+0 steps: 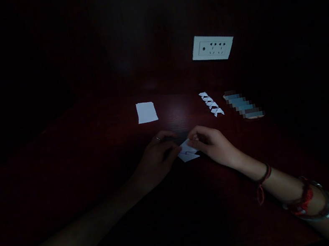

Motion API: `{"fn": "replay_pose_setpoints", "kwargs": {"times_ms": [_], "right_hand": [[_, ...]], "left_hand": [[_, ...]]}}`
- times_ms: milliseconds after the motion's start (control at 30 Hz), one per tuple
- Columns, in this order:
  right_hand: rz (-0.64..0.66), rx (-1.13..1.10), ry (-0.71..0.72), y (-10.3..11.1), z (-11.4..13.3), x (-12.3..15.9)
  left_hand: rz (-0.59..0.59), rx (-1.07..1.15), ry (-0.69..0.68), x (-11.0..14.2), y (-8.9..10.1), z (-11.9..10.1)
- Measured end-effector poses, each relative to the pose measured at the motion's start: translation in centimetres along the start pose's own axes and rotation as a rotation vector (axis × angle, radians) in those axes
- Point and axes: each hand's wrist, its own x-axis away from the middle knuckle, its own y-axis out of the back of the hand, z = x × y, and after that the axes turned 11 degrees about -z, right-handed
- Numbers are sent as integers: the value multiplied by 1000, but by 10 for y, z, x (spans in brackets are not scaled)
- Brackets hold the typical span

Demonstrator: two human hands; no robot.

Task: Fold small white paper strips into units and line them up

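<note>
A small white piece of folded paper (188, 157) lies on the dark table between my two hands, with creases and a pointed flap showing. My left hand (156, 158), wearing a ring, holds the paper's left edge at the thumb, its other fingers curled behind. On the upper right part of the sheet, my right hand (214, 144) pinches with thumb and bent fingers. Red cords and bangles circle that wrist and forearm. Beyond the hands lies a squarish stack of white paper (146, 112). Right of it, several small folded paper pieces (211, 103) form a slanting row.
A phone (243, 105) with a blurred-out screen rests on the reddish-brown table (102, 151), right of the folded row. Above the back of the table, a white socket panel (199, 52) is fixed to the wall. Darkness hides the surroundings.
</note>
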Motion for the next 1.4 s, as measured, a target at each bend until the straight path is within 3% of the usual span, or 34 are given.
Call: {"fn": "replay_pose_setpoints", "kwargs": {"times_ms": [133,367,567,833,967,1167,1400], "right_hand": [[122,15,-29,5,-6,0],[73,51,-137,1,-15,-3],[139,-114,-220,2,-17,-5],[6,-128,-198,3,-19,-6],[8,23,-158,5,-20,-5],[170,202,-68,15,-22,-2],[332,274,51,33,-11,3]], "left_hand": [[-26,-62,59,-3,1,-2],[-20,-71,61,-3,-2,8],[-34,-127,78,-2,-4,12],[-36,-128,65,1,-7,17],[36,-147,43,2,-9,18],[74,-248,-50,3,-6,17],[300,-206,-290,7,-5,23]]}}
